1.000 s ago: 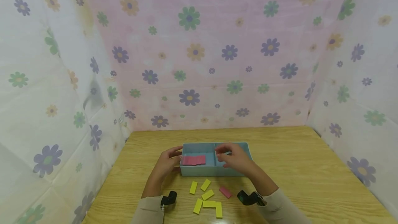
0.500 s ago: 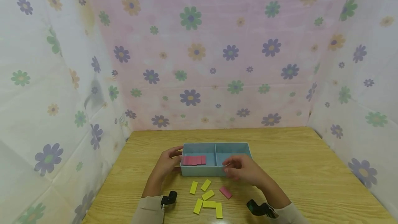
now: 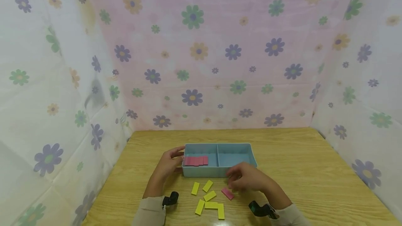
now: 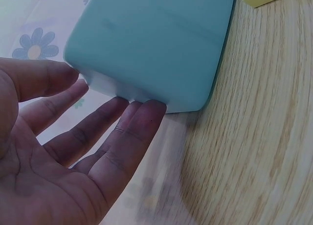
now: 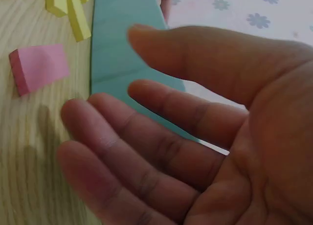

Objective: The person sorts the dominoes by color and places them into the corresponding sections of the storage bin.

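A light blue box (image 3: 201,172) with two compartments stands on the table. Pink blocks (image 3: 195,161) lie side by side in its left compartment; the right one shows a bare floor. With fairly straight fingers, my left hand (image 3: 168,163) touches the box's left end, and the left wrist view shows the fingertips (image 4: 149,110) against that wall. Just in front of the box's right part, my right hand (image 3: 249,179) holds nothing, fingers loosely bent. Close to its fingertips, one pink block (image 3: 227,194) lies on the tabletop, seen also in the right wrist view.
Several yellow blocks (image 3: 209,196) lie scattered on the wooden table (image 3: 298,170) in front of the box. Flower-patterned cloth (image 3: 204,69) hangs behind the table and along both sides. A black wrist mount (image 3: 260,208) is worn on each arm.
My right hand has come out of the box's right compartment, over the front wall, and down toward the loose pink block. The left hand stays at the box's left end.
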A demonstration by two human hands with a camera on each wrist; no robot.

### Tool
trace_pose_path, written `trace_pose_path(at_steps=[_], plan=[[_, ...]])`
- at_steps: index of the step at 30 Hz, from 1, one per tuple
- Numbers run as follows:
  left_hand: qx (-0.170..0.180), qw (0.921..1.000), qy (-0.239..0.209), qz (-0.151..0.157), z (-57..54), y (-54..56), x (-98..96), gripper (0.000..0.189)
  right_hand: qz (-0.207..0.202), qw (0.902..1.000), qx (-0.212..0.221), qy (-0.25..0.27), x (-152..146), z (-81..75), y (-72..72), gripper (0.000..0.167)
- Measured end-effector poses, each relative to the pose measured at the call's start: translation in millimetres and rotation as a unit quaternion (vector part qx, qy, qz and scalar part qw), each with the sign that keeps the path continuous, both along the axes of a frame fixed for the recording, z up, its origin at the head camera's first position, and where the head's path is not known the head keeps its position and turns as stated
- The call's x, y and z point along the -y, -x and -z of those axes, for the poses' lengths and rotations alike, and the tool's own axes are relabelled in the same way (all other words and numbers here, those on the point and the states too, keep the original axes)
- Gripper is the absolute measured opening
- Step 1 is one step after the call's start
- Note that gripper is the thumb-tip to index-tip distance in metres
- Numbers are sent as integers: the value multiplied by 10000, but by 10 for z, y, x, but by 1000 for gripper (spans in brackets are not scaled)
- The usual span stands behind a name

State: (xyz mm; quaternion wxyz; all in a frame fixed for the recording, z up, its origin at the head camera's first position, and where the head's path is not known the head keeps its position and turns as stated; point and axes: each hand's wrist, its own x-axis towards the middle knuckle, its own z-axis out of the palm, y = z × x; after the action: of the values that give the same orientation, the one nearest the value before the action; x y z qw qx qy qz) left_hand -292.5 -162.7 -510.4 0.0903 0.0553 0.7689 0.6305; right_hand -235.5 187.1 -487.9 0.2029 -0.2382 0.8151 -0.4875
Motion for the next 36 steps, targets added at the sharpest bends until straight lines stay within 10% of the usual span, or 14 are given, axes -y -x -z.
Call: trace_pose_path(at_steps=[36], plan=[[-118, 9998, -68, 121, 41, 8, 16, 48, 6, 9864, -938, -1347, 201, 98, -145, 37]])
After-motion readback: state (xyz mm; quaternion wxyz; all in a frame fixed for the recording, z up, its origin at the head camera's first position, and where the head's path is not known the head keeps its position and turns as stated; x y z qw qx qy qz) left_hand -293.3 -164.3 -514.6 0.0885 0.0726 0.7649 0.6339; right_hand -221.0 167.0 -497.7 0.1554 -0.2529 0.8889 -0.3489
